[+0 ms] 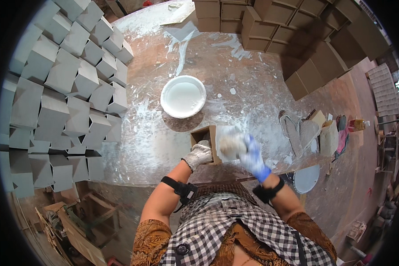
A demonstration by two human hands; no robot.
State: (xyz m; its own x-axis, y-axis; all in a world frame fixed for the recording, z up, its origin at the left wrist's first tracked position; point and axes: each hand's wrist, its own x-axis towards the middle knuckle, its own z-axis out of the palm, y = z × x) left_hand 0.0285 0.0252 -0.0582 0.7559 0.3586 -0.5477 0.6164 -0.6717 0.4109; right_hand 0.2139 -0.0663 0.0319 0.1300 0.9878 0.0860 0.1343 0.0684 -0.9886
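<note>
My left hand [199,154], in a white knit glove, reaches into the open side of a small brown box [213,137] and grips it. The box rests on the table in front of me, and its right face [224,130] looks white. At that face is my right hand [255,160], in a blue and white glove and smeared by motion. It is closed on a pale beige lump [232,147], too blurred to name, against or just over the white side. Beyond the box stands a round white basin [163,101] of white liquid.
Stacked grey-white boxes [62,71] fill the left side. Brown boxes [312,75] are stacked at the far right. Worn gloves [297,131], cloths and an amber bottle [357,125] lie at the right. A pale round lid or stool top [307,179] sits below the table's front edge.
</note>
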